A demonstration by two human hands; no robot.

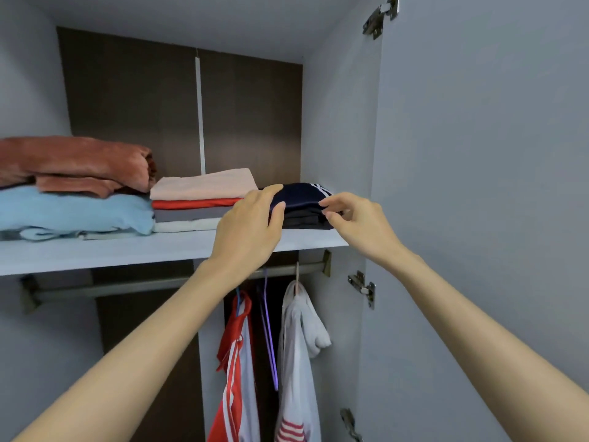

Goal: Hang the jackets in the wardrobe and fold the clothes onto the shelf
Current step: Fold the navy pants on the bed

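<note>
The folded navy garment (301, 195) lies on the shelf (127, 254). The left hand (245, 232) grips its left end. The right hand (361, 225) curls at its right edge, and I cannot tell whether it is gripping.

Two arms are shown, bare from the lower corners of the view up to the wrists; the left forearm (143, 352) and the right forearm (478, 330) are seen as long and slender, narrowing toward the wrists; the left hand (245, 231) and the right hand (360, 224) are uncovered, with slim fingers; faint knuckle ridges are made out on the back of the left hand.
</note>
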